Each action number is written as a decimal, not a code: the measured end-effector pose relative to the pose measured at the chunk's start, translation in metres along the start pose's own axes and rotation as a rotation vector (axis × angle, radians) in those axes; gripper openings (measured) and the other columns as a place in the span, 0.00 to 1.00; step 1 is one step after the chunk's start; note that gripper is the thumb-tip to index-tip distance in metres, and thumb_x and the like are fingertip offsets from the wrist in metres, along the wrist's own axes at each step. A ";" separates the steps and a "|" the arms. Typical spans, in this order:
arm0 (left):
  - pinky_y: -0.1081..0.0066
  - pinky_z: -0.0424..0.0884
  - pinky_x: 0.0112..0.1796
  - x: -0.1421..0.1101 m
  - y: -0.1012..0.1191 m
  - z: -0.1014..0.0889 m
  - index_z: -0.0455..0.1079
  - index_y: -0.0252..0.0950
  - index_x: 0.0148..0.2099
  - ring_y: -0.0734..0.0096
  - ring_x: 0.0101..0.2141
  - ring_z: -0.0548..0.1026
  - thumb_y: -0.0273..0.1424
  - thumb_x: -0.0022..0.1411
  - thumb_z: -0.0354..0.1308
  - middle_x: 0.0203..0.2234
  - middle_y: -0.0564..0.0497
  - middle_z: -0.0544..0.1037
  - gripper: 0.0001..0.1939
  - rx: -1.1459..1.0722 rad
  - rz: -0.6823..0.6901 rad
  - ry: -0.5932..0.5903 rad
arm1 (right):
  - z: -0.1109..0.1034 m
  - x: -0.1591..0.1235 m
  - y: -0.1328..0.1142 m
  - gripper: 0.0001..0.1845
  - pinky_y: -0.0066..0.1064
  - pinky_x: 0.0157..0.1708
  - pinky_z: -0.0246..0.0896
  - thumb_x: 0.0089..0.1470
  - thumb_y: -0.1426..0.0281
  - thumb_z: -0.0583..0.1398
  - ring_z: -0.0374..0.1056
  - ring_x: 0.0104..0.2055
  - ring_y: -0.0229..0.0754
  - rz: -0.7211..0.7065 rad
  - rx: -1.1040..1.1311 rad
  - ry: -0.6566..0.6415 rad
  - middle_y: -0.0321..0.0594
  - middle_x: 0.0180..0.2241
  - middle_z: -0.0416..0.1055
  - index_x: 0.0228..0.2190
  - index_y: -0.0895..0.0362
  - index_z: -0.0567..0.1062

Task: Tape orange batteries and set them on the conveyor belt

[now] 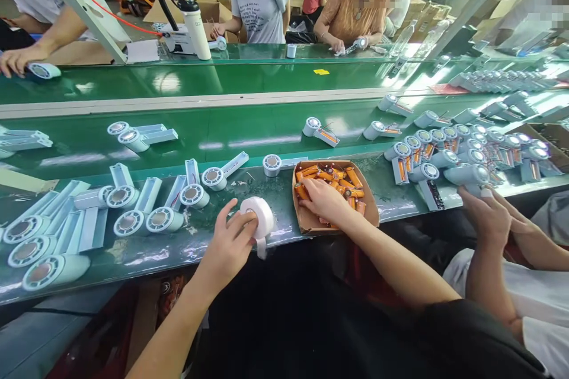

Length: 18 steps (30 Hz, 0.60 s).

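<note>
My left hand [230,249] holds a roll of white tape [263,218], its fingers at the roll's core. A loose tape end hangs below the roll, over the bench's front edge. My right hand [328,202] reaches into a shallow cardboard box [372,208] of orange cylindrical batteries [354,177]. Its fingers close on a battery [302,192] at the box's left side; the fingertips are partly hidden. Beside the tape, pale blue fan housings with open handles [164,219] lie on the bench to the left. Another housing [272,164] lies just behind the box.
A green conveyor [249,124] runs behind the bench, carrying several housings. More housings with batteries in their handles [402,160] crowd the right side. A co-worker's hands [486,213] hold a housing there. Other people work across the line, near a white bottle [197,32].
</note>
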State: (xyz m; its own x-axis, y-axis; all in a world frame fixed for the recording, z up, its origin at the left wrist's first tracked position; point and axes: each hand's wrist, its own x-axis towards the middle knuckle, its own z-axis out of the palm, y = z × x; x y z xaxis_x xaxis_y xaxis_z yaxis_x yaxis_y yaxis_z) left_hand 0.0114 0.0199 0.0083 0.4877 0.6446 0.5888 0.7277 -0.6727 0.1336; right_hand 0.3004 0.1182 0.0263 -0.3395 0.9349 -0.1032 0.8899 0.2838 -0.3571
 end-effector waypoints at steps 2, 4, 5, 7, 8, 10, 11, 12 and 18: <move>0.39 0.77 0.60 0.003 0.003 0.004 0.73 0.37 0.57 0.46 0.59 0.74 0.16 0.65 0.56 0.45 0.44 0.80 0.22 -0.001 0.011 -0.009 | 0.002 0.001 0.001 0.24 0.46 0.58 0.70 0.57 0.75 0.67 0.77 0.55 0.56 0.049 0.151 0.028 0.53 0.51 0.81 0.55 0.59 0.76; 0.40 0.78 0.59 0.004 0.004 0.004 0.74 0.37 0.59 0.45 0.60 0.73 0.14 0.64 0.55 0.45 0.43 0.80 0.24 -0.004 0.022 -0.014 | -0.001 -0.008 0.001 0.22 0.43 0.55 0.74 0.57 0.74 0.66 0.80 0.48 0.50 0.049 0.459 0.081 0.46 0.45 0.83 0.54 0.57 0.78; 0.42 0.78 0.59 0.005 0.004 0.002 0.74 0.37 0.60 0.44 0.61 0.72 0.13 0.64 0.54 0.46 0.43 0.80 0.25 -0.004 0.023 -0.027 | -0.003 -0.015 0.000 0.22 0.42 0.53 0.76 0.57 0.72 0.66 0.81 0.45 0.48 0.021 0.638 0.090 0.43 0.42 0.83 0.53 0.56 0.78; 0.43 0.79 0.59 0.005 0.004 -0.002 0.74 0.38 0.61 0.42 0.64 0.69 0.13 0.64 0.54 0.48 0.42 0.80 0.28 -0.006 0.023 -0.068 | -0.008 -0.030 -0.004 0.22 0.40 0.50 0.78 0.57 0.68 0.67 0.81 0.43 0.46 -0.069 0.935 0.054 0.40 0.40 0.84 0.53 0.56 0.80; 0.44 0.79 0.58 0.006 0.005 -0.004 0.74 0.39 0.62 0.41 0.65 0.68 0.13 0.64 0.55 0.49 0.43 0.81 0.29 -0.007 0.026 -0.090 | -0.011 -0.037 -0.007 0.22 0.40 0.49 0.79 0.56 0.67 0.68 0.82 0.43 0.46 -0.107 1.022 0.023 0.40 0.40 0.84 0.53 0.56 0.81; 0.45 0.80 0.58 0.008 0.005 -0.007 0.73 0.41 0.64 0.40 0.67 0.66 0.13 0.64 0.55 0.51 0.43 0.81 0.31 -0.009 0.037 -0.134 | -0.015 -0.048 -0.014 0.25 0.40 0.48 0.81 0.55 0.66 0.69 0.83 0.42 0.47 -0.138 1.068 -0.026 0.41 0.41 0.85 0.54 0.57 0.81; 0.46 0.81 0.57 0.009 0.006 -0.009 0.72 0.41 0.65 0.41 0.67 0.66 0.13 0.65 0.55 0.51 0.43 0.81 0.31 -0.007 0.048 -0.148 | -0.016 -0.051 -0.017 0.26 0.40 0.47 0.81 0.55 0.67 0.68 0.83 0.42 0.47 -0.137 1.047 -0.036 0.41 0.41 0.85 0.56 0.57 0.81; 0.47 0.81 0.56 0.011 0.006 -0.010 0.72 0.41 0.65 0.41 0.67 0.66 0.13 0.65 0.55 0.51 0.44 0.81 0.31 -0.001 0.058 -0.156 | -0.017 -0.054 -0.019 0.27 0.40 0.47 0.81 0.56 0.68 0.67 0.83 0.42 0.48 -0.135 1.010 -0.035 0.41 0.41 0.85 0.57 0.57 0.81; 0.50 0.81 0.58 0.019 0.010 -0.017 0.75 0.41 0.62 0.44 0.66 0.68 0.15 0.68 0.55 0.51 0.45 0.81 0.26 0.073 0.106 -0.198 | -0.023 -0.062 -0.029 0.27 0.38 0.45 0.81 0.59 0.72 0.63 0.83 0.42 0.49 -0.172 0.840 -0.065 0.40 0.43 0.86 0.60 0.57 0.79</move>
State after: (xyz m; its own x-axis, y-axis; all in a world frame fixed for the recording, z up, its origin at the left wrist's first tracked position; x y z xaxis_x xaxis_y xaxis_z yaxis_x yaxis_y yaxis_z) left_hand 0.0197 0.0189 0.0341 0.6431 0.6350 0.4280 0.6967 -0.7171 0.0170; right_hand 0.3030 0.0570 0.0647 -0.4887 0.8720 -0.0285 0.3128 0.1446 -0.9387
